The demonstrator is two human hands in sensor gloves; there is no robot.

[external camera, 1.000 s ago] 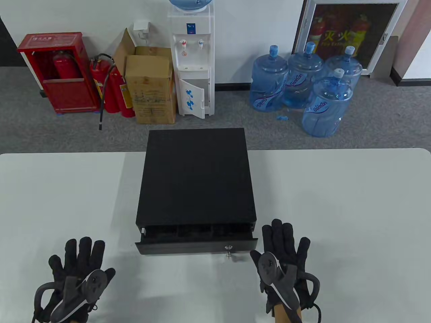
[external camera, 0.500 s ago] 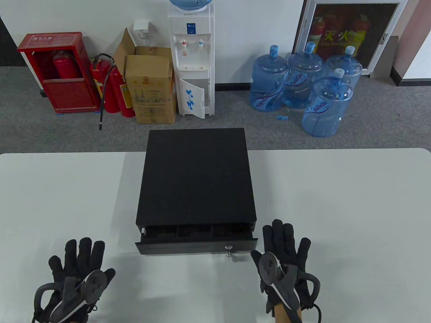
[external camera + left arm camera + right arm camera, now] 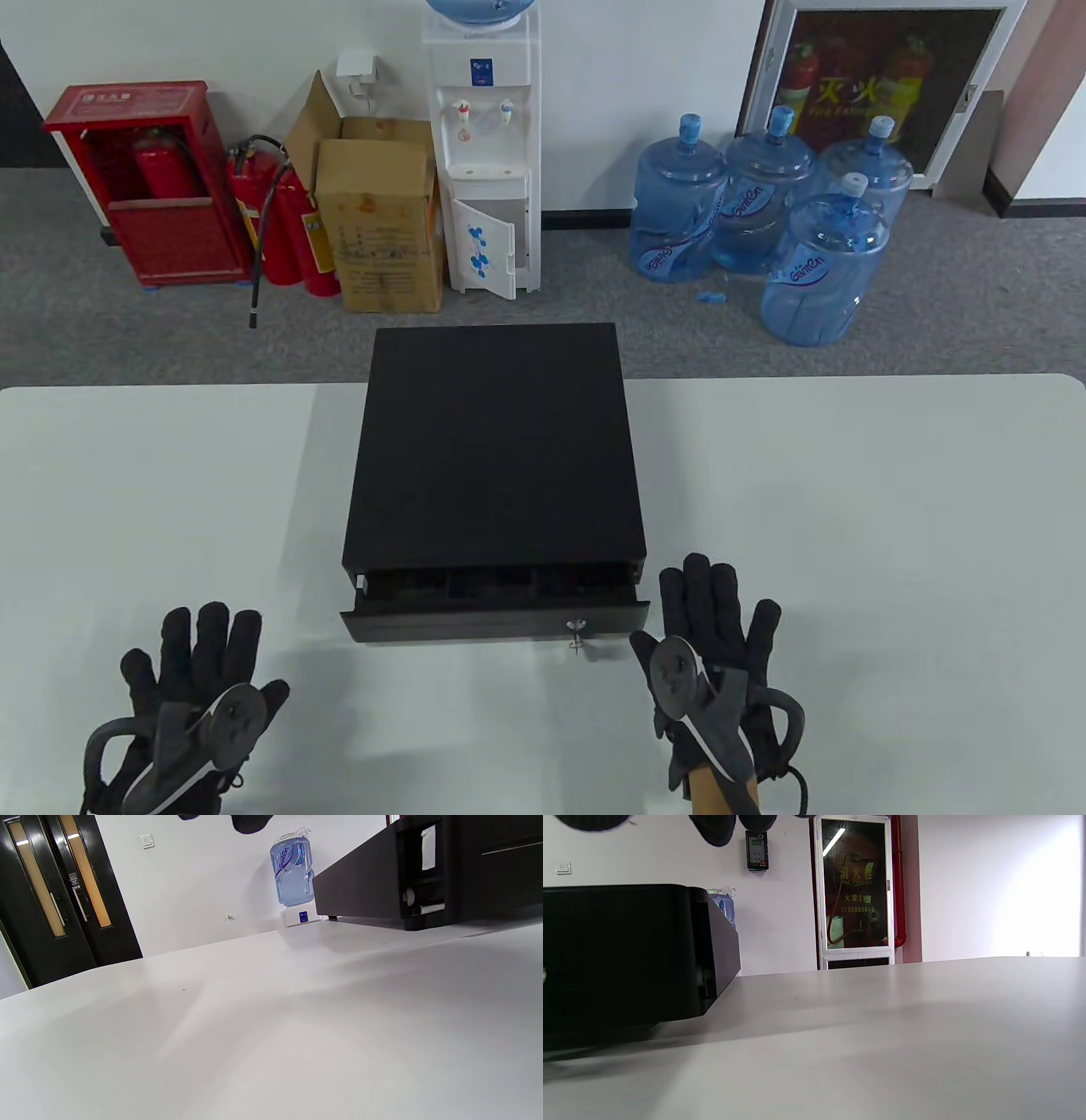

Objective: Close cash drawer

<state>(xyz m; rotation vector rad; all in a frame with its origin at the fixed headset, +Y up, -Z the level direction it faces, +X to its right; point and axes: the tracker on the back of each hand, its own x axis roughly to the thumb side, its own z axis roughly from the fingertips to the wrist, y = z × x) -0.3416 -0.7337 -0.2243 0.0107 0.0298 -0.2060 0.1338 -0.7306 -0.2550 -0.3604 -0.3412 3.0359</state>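
Note:
A black cash drawer box point(image 3: 496, 441) sits in the middle of the white table point(image 3: 848, 509). Its drawer point(image 3: 496, 613) stands pulled out a little toward me, with a key point(image 3: 577, 632) in the front lock. My left hand point(image 3: 199, 679) lies flat and open on the table, left of the drawer front and apart from it. My right hand point(image 3: 713, 645) lies flat and open just right of the drawer's front corner, empty. The left wrist view shows the box's left side point(image 3: 382, 878); the right wrist view shows the drawer front and right side point(image 3: 619, 955).
Beyond the table's far edge stand a water dispenser point(image 3: 484, 153), cardboard boxes point(image 3: 382, 221), red fire extinguishers point(image 3: 280, 221) and several blue water jugs point(image 3: 764, 212). White tabletop stretches on both sides of the box.
My left hand has slid slightly toward me. The right hand and the drawer have not moved.

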